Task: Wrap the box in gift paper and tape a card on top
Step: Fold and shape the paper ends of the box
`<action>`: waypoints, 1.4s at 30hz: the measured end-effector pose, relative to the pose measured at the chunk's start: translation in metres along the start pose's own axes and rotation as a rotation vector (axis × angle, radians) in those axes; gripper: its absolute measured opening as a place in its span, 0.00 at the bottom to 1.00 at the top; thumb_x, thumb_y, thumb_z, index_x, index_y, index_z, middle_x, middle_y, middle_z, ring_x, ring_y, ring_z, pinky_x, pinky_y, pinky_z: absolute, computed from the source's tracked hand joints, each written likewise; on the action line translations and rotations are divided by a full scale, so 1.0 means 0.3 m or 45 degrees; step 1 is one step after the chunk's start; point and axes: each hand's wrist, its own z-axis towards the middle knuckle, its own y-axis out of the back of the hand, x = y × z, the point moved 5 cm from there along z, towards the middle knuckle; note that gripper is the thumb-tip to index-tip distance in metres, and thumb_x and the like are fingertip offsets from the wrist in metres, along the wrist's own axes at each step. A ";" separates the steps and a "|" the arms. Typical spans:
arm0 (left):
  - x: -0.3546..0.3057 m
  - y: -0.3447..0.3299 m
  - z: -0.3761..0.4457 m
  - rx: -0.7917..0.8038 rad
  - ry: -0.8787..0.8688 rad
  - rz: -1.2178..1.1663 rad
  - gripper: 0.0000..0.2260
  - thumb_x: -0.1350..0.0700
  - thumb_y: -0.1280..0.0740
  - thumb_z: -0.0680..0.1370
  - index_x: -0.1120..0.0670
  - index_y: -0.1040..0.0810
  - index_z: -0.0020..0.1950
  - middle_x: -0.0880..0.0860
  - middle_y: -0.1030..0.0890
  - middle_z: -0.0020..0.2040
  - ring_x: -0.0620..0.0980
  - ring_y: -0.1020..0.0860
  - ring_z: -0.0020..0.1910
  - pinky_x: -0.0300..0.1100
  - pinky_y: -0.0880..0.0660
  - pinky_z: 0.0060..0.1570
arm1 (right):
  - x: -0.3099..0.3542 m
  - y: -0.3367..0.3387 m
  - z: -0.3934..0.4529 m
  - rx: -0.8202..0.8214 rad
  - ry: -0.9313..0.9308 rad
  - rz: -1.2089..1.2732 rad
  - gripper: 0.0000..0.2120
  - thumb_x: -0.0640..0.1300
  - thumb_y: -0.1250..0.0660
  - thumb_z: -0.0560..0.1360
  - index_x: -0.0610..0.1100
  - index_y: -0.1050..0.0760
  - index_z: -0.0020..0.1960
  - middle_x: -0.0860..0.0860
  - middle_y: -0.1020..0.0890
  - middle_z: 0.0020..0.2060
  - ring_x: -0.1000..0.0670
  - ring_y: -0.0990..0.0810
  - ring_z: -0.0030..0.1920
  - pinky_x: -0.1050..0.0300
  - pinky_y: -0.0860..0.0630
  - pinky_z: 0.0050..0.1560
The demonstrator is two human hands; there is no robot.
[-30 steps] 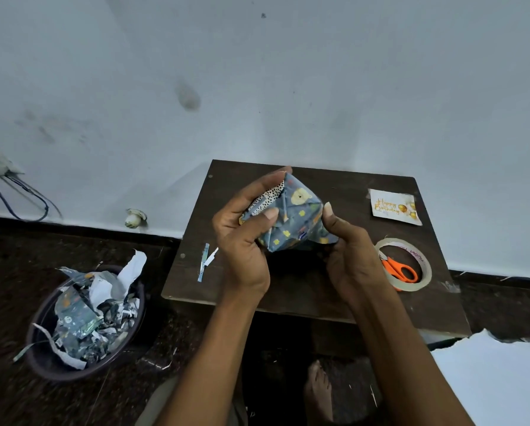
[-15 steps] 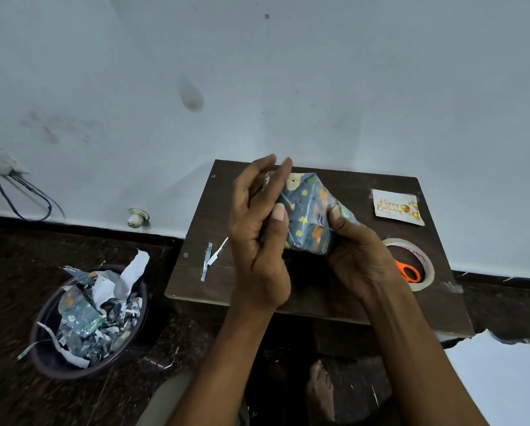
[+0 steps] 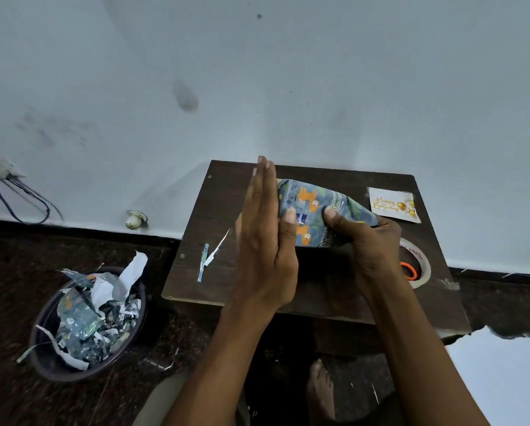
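Sitting at lower left of the frame, a dark bin (image 3: 42, 342) brims with paper scraps. Two paper strips (image 3: 210, 259) lie on the small dark table (image 3: 214, 204). At centre the left hand (image 3: 262, 241), fingers straight and together, presses flat against the wrapped box (image 3: 313, 210) (held above the tabletop), while the right hand (image 3: 368, 244) grips its other end. Right of them lie the birthday card (image 3: 393, 204) and a tape roll (image 3: 420, 265) ringing orange scissor handles (image 3: 409, 270).

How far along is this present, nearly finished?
Mostly wrapped: patterned paper already covers the box. In hand: the left hand presses flat against one end while the right hand grips the other. Left: the birthday card lies untaped on the table, by the tape roll.
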 end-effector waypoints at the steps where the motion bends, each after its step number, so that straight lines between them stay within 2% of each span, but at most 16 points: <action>1: 0.000 -0.003 0.002 0.016 -0.002 -0.007 0.26 0.57 0.45 0.85 0.57 0.47 0.83 0.50 0.47 0.84 0.46 0.48 0.82 0.59 0.43 0.78 | 0.002 0.002 0.000 -0.011 0.008 -0.001 0.07 0.33 0.23 0.69 0.37 0.17 0.46 0.44 0.12 0.41 0.46 0.12 0.41 0.54 0.16 0.38; 4: -0.003 -0.006 0.004 0.023 -0.001 -0.021 0.27 0.58 0.44 0.84 0.57 0.48 0.83 0.50 0.48 0.84 0.47 0.48 0.82 0.60 0.43 0.78 | -0.003 0.007 0.003 -0.026 0.008 -0.005 0.08 0.34 0.23 0.69 0.36 0.16 0.48 0.41 0.12 0.44 0.41 0.12 0.45 0.46 0.14 0.43; 8: -0.002 0.007 0.002 0.002 0.056 -0.085 0.30 0.56 0.41 0.83 0.55 0.50 0.83 0.48 0.45 0.83 0.43 0.46 0.81 0.55 0.42 0.78 | -0.009 0.004 0.005 -0.038 0.007 0.008 0.08 0.33 0.23 0.69 0.36 0.16 0.48 0.40 0.12 0.45 0.40 0.12 0.46 0.44 0.14 0.44; 11: 0.001 0.012 0.002 0.011 0.030 -0.039 0.30 0.57 0.39 0.83 0.55 0.48 0.83 0.49 0.43 0.83 0.43 0.42 0.80 0.45 0.42 0.78 | -0.017 0.007 0.007 -0.055 -0.004 0.020 0.09 0.33 0.23 0.69 0.35 0.17 0.49 0.39 0.12 0.45 0.39 0.12 0.45 0.45 0.14 0.43; 15: 0.014 0.013 0.003 0.029 0.041 0.045 0.28 0.55 0.40 0.84 0.53 0.46 0.83 0.46 0.42 0.82 0.39 0.38 0.76 0.32 0.42 0.72 | -0.024 0.011 0.010 -0.078 -0.011 -0.015 0.10 0.34 0.23 0.70 0.34 0.17 0.50 0.42 0.12 0.44 0.41 0.12 0.44 0.51 0.15 0.38; 18: 0.030 0.023 0.007 -0.007 0.093 0.045 0.27 0.52 0.42 0.84 0.54 0.44 0.83 0.47 0.40 0.82 0.32 0.40 0.73 0.26 0.44 0.69 | -0.022 0.006 0.007 -0.041 0.059 -0.079 0.10 0.34 0.22 0.70 0.34 0.17 0.50 0.42 0.12 0.44 0.42 0.12 0.45 0.51 0.15 0.41; 19: 0.039 0.028 0.008 -0.024 0.120 0.026 0.27 0.51 0.42 0.84 0.54 0.44 0.83 0.47 0.39 0.81 0.31 0.40 0.73 0.27 0.43 0.70 | -0.019 0.003 0.003 -0.021 0.076 -0.135 0.11 0.36 0.21 0.70 0.34 0.17 0.50 0.43 0.12 0.44 0.43 0.12 0.45 0.51 0.15 0.42; 22: 0.057 0.046 0.006 -0.050 0.168 -0.008 0.27 0.49 0.44 0.85 0.53 0.45 0.83 0.41 0.38 0.80 0.34 0.39 0.75 0.40 0.38 0.75 | -0.010 -0.003 -0.017 0.048 0.115 -0.296 0.14 0.41 0.21 0.70 0.36 0.16 0.52 0.46 0.12 0.45 0.47 0.12 0.46 0.54 0.15 0.43; 25: 0.057 0.057 0.004 -0.075 0.153 -0.028 0.27 0.51 0.44 0.86 0.52 0.48 0.84 0.29 0.37 0.70 0.25 0.38 0.69 0.28 0.39 0.68 | 0.021 0.025 -0.033 0.010 0.288 -0.475 0.09 0.46 0.23 0.74 0.41 0.14 0.50 0.50 0.11 0.43 0.50 0.12 0.46 0.56 0.17 0.45; 26: 0.056 0.062 0.003 -0.095 0.143 -0.047 0.28 0.52 0.43 0.86 0.53 0.49 0.84 0.30 0.37 0.71 0.24 0.38 0.69 0.30 0.38 0.69 | 0.037 0.049 -0.033 -0.049 0.370 -0.519 0.06 0.46 0.23 0.75 0.43 0.13 0.49 0.51 0.12 0.42 0.51 0.12 0.45 0.55 0.17 0.46; 29: 0.049 0.072 -0.003 -0.152 0.109 -0.135 0.28 0.54 0.42 0.85 0.54 0.48 0.83 0.42 0.39 0.81 0.35 0.38 0.76 0.52 0.35 0.75 | 0.106 0.173 -0.045 -0.291 0.526 -0.553 0.02 0.43 0.24 0.75 0.45 0.14 0.45 0.49 0.12 0.39 0.47 0.14 0.43 0.52 0.19 0.48; 30: 0.048 0.076 -0.005 -0.176 0.104 -0.142 0.28 0.54 0.41 0.85 0.55 0.47 0.83 0.45 0.39 0.81 0.38 0.38 0.77 0.54 0.35 0.75 | 0.132 0.225 -0.049 -0.368 0.553 -0.585 0.01 0.42 0.25 0.75 0.45 0.14 0.45 0.49 0.13 0.39 0.48 0.14 0.41 0.53 0.19 0.47; 33: 0.032 0.084 -0.013 -0.222 0.084 -0.116 0.27 0.54 0.40 0.84 0.56 0.42 0.82 0.45 0.34 0.79 0.34 0.34 0.72 0.41 0.34 0.71 | 0.178 0.397 -0.061 -0.554 0.509 -0.794 0.04 0.38 0.25 0.74 0.47 0.14 0.46 0.50 0.14 0.39 0.54 0.17 0.39 0.55 0.19 0.49; 37: 0.012 0.075 -0.024 -0.218 0.060 -0.113 0.26 0.56 0.39 0.84 0.57 0.40 0.81 0.34 0.32 0.68 0.27 0.33 0.67 0.26 0.36 0.64 | 0.169 0.556 -0.084 -0.684 0.331 -1.032 0.08 0.37 0.28 0.72 0.46 0.14 0.48 0.51 0.14 0.41 0.54 0.16 0.42 0.59 0.22 0.54; 39: -0.002 0.065 -0.025 -0.207 0.068 -0.113 0.26 0.55 0.39 0.84 0.56 0.40 0.81 0.35 0.30 0.67 0.27 0.32 0.66 0.27 0.35 0.64 | 0.176 0.595 -0.105 -0.731 0.283 -1.042 0.07 0.38 0.28 0.72 0.46 0.14 0.48 0.52 0.14 0.42 0.56 0.17 0.41 0.59 0.23 0.54; 42: -0.023 0.051 -0.028 -0.189 0.103 -0.108 0.26 0.52 0.40 0.84 0.52 0.39 0.81 0.47 0.25 0.68 0.41 0.26 0.67 0.40 0.27 0.65 | 0.154 0.666 -0.109 -0.752 0.111 -0.964 0.04 0.46 0.25 0.71 0.47 0.14 0.45 0.53 0.14 0.42 0.49 0.16 0.47 0.49 0.20 0.59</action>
